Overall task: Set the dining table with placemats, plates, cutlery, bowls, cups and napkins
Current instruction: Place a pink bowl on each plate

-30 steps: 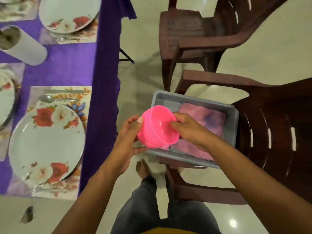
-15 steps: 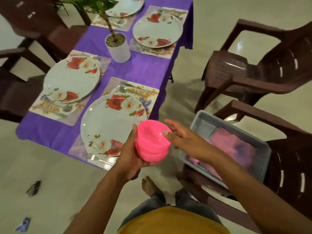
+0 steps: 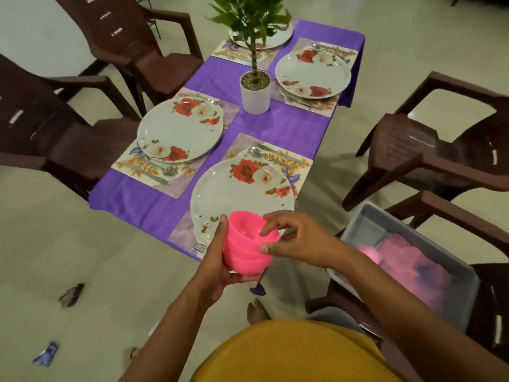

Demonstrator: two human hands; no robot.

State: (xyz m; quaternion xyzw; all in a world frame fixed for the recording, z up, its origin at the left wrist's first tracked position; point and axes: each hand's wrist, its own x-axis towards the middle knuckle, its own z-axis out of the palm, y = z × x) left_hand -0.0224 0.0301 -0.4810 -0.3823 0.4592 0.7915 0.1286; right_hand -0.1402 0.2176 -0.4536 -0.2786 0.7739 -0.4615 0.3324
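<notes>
While before: the stack of pink plastic bowls [image 3: 249,245] hung over the grey plastic bin [image 3: 413,260]; now it hangs near the flowered round plate [image 3: 237,194].
Left hand [image 3: 217,268]: fingers curl under the stack.
Right hand [image 3: 297,241]: fingertips [image 3: 265,248] pinch the top rim.

The dining table [image 3: 278,125] is covered with a purple cloth [image 3: 132,199]. On the cloth lie four floral placemats, each one carrying a flowered plate with cutlery beside it. A white pot [image 3: 254,93] with a green plant stands upright in the middle, between the placemats.
</notes>
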